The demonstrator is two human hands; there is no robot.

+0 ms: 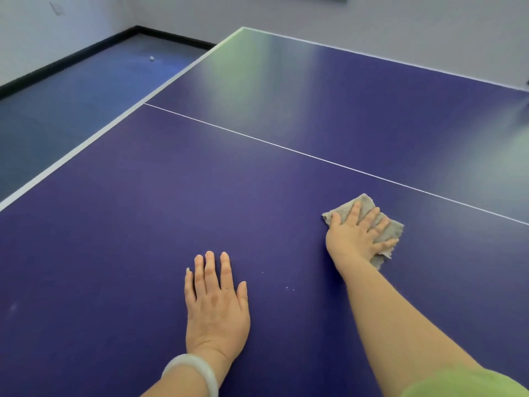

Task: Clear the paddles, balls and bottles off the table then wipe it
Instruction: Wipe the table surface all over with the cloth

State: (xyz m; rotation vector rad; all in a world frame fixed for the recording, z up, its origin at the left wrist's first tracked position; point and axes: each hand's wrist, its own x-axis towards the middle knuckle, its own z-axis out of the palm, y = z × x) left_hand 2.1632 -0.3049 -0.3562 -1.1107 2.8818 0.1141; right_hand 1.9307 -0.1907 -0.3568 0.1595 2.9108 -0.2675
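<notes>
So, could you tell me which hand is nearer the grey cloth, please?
Right. The right hand presses flat on the cloth; the left hand rests on the table left of it.

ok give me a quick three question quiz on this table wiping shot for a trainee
1. True or false: the right hand presses flat, fingers spread, on the grey cloth lying on the table.
2. Where is the white ball? A on the table, B on the floor, C under the cloth.
3. Which hand lies flat on the bare tabletop with nothing under it?

Key: 1 true. 2 B. 3 the left hand.
</notes>
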